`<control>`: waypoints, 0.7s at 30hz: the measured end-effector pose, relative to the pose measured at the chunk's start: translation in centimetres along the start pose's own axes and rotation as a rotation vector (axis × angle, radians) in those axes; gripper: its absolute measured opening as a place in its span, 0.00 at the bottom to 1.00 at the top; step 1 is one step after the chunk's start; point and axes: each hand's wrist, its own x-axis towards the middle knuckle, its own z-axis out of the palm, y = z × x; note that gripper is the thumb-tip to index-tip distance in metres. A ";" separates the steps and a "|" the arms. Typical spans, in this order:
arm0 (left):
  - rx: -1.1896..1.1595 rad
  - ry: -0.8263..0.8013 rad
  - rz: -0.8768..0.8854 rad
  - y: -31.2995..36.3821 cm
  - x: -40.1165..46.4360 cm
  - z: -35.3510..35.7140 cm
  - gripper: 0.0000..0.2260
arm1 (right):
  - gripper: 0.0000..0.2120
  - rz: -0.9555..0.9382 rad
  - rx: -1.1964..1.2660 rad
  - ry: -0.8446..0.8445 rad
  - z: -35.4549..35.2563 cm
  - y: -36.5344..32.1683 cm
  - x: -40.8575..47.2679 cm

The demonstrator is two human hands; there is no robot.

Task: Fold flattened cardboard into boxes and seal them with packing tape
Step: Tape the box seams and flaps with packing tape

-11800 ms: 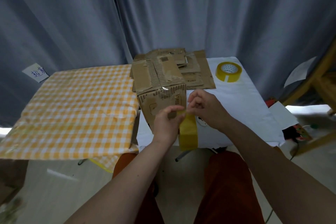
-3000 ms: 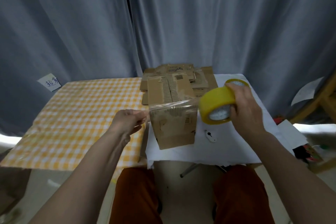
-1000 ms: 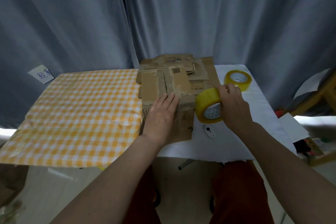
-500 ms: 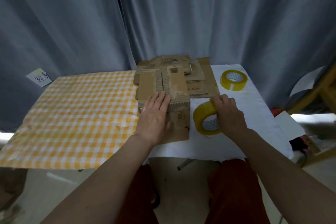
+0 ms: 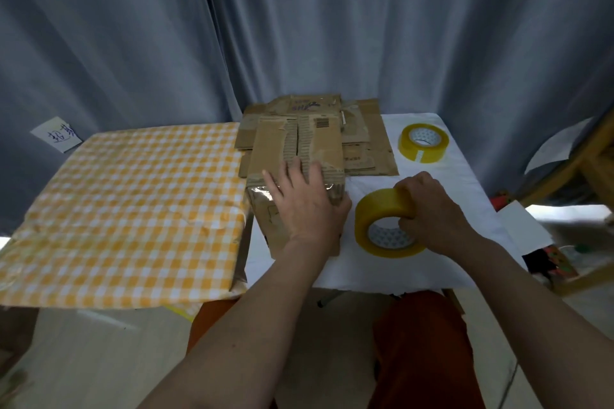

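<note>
Nearest, the right hand (image 5: 432,212) is curled tight around a yellow tape roll (image 5: 382,226) that stands on its edge on the white counter (image 5: 382,269). At its 9 o'clock, just beside it, the left hand (image 5: 307,202) lies flat with straight fingers on the cardboard box (image 5: 285,156). The box runs long from 6 to 12 o'clock. Shiny tape crosses its near top edge. The left hand is the one on the box, so I think the roll must swing left to it. Farther back lie flat cardboard sheets (image 5: 365,143). A second tape roll (image 5: 423,142) sits at 1 o'clock.
</note>
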 end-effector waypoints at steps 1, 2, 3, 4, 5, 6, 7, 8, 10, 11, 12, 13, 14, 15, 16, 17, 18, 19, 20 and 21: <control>-0.043 0.027 0.026 -0.4 0.0 0.1 0.30 | 0.23 -0.012 0.042 -0.024 -0.1 0.0 -0.1; -0.091 0.059 0.075 -1.0 0.0 0.2 0.28 | 0.22 -0.019 0.082 -0.054 -0.3 0.0 -0.4; -0.143 0.085 0.144 -1.8 -0.1 0.3 0.28 | 0.22 -0.026 0.111 -0.086 -0.5 -0.1 -0.6; -0.198 0.088 0.223 -2.7 -0.2 0.2 0.28 | 0.22 -0.035 0.132 -0.119 -0.7 -0.3 -0.8; -0.246 0.068 0.298 -3.6 -0.2 0.0 0.28 | 0.22 -0.049 0.154 -0.150 -0.9 -0.6 -1.1; -0.275 0.031 0.367 -4.6 -0.1 -0.4 0.30 | 0.22 -0.067 0.177 -0.182 -0.9 -1.0 -1.2; -0.286 -0.007 0.431 -5.6 0.2 -0.7 0.30 | 0.23 -0.087 0.198 -0.215 -0.7 -1.6 -1.4; -0.284 -0.038 0.495 -6.5 0.8 -0.9 0.30 | 0.23 -0.103 0.221 -0.246 -0.4 -2.2 -1.5; -0.258 -0.076 0.613 -8.4 2.1 -1.3 0.28 | 0.23 -0.124 0.314 -0.275 0.6 -3.6 -1.7; -0.241 -0.083 0.656 -9.3 2.8 -1.4 0.27 | 0.24 -0.134 0.371 -0.277 1.1 -4.3 -1.7; -0.218 -0.079 0.683 -10.1 3.4 -1.6 0.27 | 0.25 -0.142 0.414 -0.279 1.7 -4.9 -1.6; -0.185 -0.062 0.692 -10.7 3.8 -1.9 0.27 | 0.26 -0.150 0.441 -0.284 2.2 -5.5 -1.5; -0.140 -0.029 0.691 -11.1 3.9 -2.1 0.28 | 0.27 -0.152 0.455 -0.295 2.8 -6.0 -1.4; -0.088 0.019 0.684 -11.4 3.8 -2.2 0.28 | 0.27 -0.152 0.467 -0.309 3.2 -6.4 -1.2; -0.042 0.075 0.660 -11.7 3.4 -2.0 0.29 | 0.28 -0.144 0.483 -0.323 3.8 -6.6 -1.0; -0.023 0.134 0.593 -11.7 2.7 -1.8 0.30 | 0.28 -0.131 0.508 -0.337 4.2 -6.8 -0.9; -0.044 0.179 0.459 -11.7 1.8 -1.6 0.32 | 0.28 -0.113 0.539 -0.352 4.6 -7.0 -0.7; -0.118 0.205 0.259 -11.6 0.8 -1.4 0.37 | 0.28 -0.096 0.564 -0.366 4.9 -7.2 -0.5; -0.242 0.206 0.023 -11.2 -0.2 -1.4 0.41 | 0.28 -0.082 0.576 -0.375 5.1 -7.3 -0.3; -0.393 0.176 -0.211 -10.7 -1.0 -1.3 0.45 | 0.28 -0.074 0.577 -0.381 5.3 -7.4 -0.1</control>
